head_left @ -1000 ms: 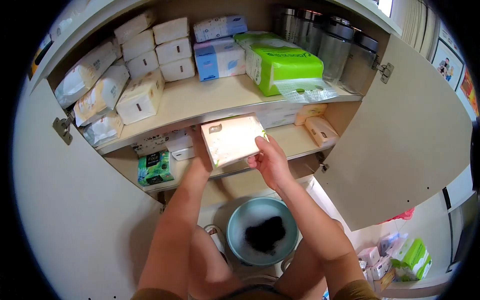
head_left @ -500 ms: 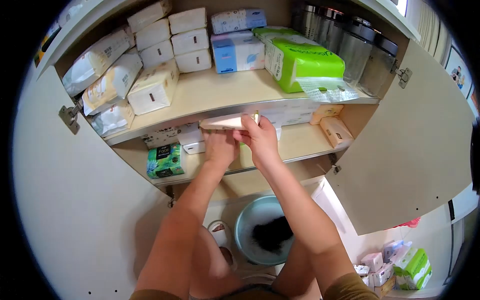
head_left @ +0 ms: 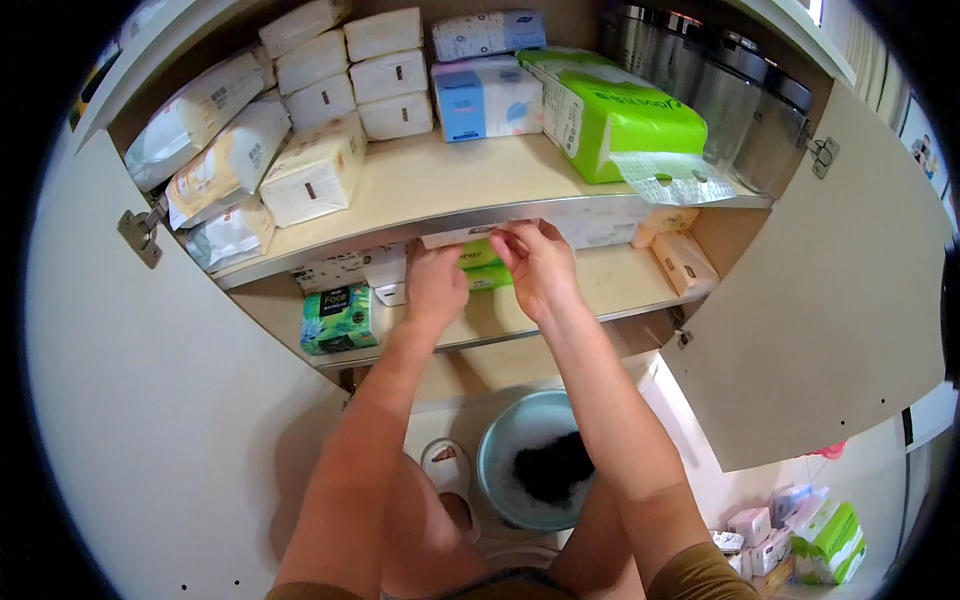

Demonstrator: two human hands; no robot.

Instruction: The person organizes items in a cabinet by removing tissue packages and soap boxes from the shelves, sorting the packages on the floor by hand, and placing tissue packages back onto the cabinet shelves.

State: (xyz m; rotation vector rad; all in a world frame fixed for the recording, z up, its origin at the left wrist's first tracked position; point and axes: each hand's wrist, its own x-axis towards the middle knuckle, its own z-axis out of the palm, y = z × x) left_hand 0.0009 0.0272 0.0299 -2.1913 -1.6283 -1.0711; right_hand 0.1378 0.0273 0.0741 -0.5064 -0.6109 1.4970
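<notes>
Under the upper shelf's edge, a pale tissue pack (head_left: 470, 234) lies on top of green packs (head_left: 486, 268) on the lower shelf. My left hand (head_left: 437, 284) is at the pack's left end, its fingers curled and partly hidden. At the right end, my right hand (head_left: 538, 262) has its thumb and fingers closed on the pack. To the left, a green-and-black box-shaped pack (head_left: 340, 322) stands on the lower shelf, beside white packs (head_left: 388, 275). Two orange packs (head_left: 686, 265) sit at the lower shelf's right end.
White packs (head_left: 390, 75), a large green pack (head_left: 625, 120) and lidded jars (head_left: 728, 95) fill the upper shelf. Cabinet doors (head_left: 800, 300) stand open at both sides. Below is a blue basin (head_left: 500, 450) holding something dark in suds. More packs (head_left: 826, 540) lie at lower right.
The pale pack has gone from in front of the shelves into the lower compartment, above the green packs. Both hands have moved with it, and the view has shifted slightly.
</notes>
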